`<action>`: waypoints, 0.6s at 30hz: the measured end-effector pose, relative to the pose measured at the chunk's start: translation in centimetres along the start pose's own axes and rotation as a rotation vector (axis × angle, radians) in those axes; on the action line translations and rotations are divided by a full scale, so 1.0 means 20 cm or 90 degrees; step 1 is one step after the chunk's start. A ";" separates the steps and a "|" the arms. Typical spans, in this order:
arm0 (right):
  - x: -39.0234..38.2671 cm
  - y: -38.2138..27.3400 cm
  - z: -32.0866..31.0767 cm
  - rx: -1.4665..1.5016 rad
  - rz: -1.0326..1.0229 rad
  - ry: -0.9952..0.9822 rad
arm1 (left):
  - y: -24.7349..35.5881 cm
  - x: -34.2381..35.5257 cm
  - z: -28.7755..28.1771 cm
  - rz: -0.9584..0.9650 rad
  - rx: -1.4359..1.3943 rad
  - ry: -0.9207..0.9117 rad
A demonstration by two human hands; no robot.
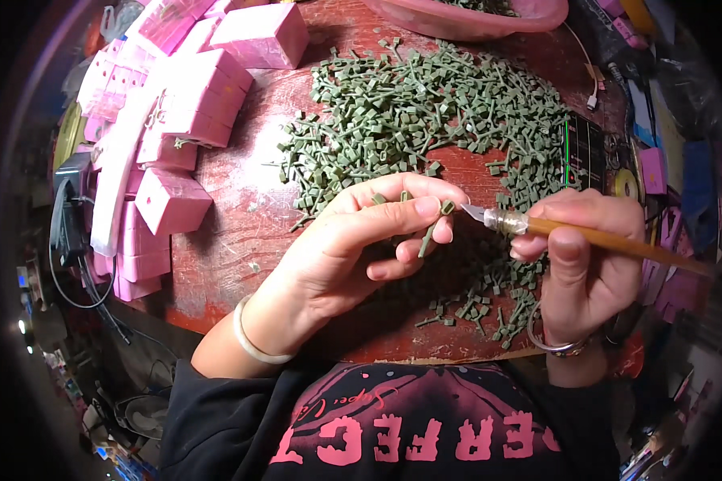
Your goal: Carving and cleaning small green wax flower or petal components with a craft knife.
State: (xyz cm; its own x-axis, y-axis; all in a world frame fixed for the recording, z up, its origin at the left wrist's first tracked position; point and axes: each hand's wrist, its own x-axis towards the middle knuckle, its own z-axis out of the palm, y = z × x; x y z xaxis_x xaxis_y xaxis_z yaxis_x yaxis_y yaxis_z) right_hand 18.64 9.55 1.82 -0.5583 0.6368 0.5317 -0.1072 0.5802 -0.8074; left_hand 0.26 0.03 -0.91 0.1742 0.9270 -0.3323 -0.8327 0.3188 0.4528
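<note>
My left hand (337,240) pinches a small green plastic piece (448,208) between thumb and forefinger, its square hollow head facing up and its thin stem pointing down. Other green bits show by the fingers of the same hand. In my right hand (590,264) is a craft knife (507,221) with a wooden handle and a wrapped collar. Its blade points left, close to the head of the green piece; whether they touch I cannot tell. A wide pile of similar green pieces (409,104) lies on the red table (233,240) behind and below my hands.
Pink boxes (261,36) are stacked along the left, with a black adapter and cable (72,196) beside them. A pink basin (465,20) stands at the far edge. To the right are a dark flat device (583,152), a tape roll (626,184) and a white cable plug (592,102).
</note>
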 end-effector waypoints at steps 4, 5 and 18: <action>0.01 0.02 0.03 0.046 0.034 0.028 | 0.00 0.01 0.03 0.005 0.013 0.040; 0.01 0.01 0.03 0.046 0.034 0.028 | 0.00 0.00 0.03 0.002 0.021 0.045; 0.00 -0.01 0.05 0.078 0.102 0.026 | 0.00 0.00 0.04 0.002 0.068 0.054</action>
State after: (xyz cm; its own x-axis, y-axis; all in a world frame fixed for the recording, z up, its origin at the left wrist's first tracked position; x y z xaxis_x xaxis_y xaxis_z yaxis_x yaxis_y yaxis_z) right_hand 17.89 8.98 1.65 -0.5426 0.7373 0.4024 -0.1203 0.4059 -0.9060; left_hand 0.74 0.08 -0.22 0.1219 0.9095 -0.3975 -0.7718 0.3387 0.5381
